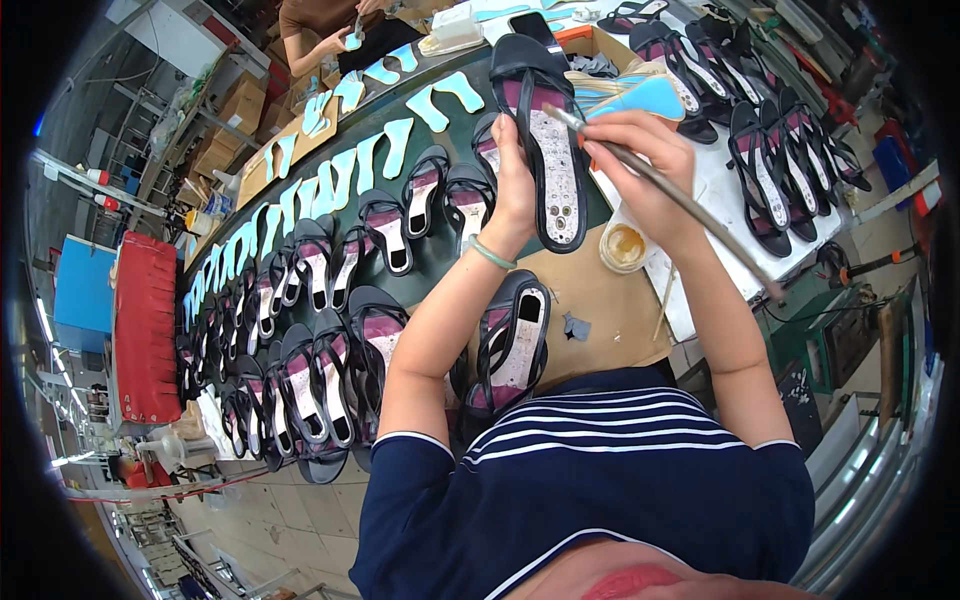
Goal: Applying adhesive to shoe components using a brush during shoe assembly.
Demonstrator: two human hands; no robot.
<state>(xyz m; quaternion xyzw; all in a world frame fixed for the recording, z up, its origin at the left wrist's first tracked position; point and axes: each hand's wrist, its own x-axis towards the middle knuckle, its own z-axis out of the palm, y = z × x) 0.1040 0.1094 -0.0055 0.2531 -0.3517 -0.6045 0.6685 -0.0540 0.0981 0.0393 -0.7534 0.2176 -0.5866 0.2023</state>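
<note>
No text, label, brand, number or sign can be read, from twelve o'clock round to eleven.

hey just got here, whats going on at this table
The person's left hand holds up a black sandal, while their right hand holds a long-handled brush with its tip at the insole; whether it touches is hard to tell. An open tub of yellowish stuff sits nearby. More sandals stand in rows on the left, beside pale blue pieces. A co-worker is across the table.
</note>
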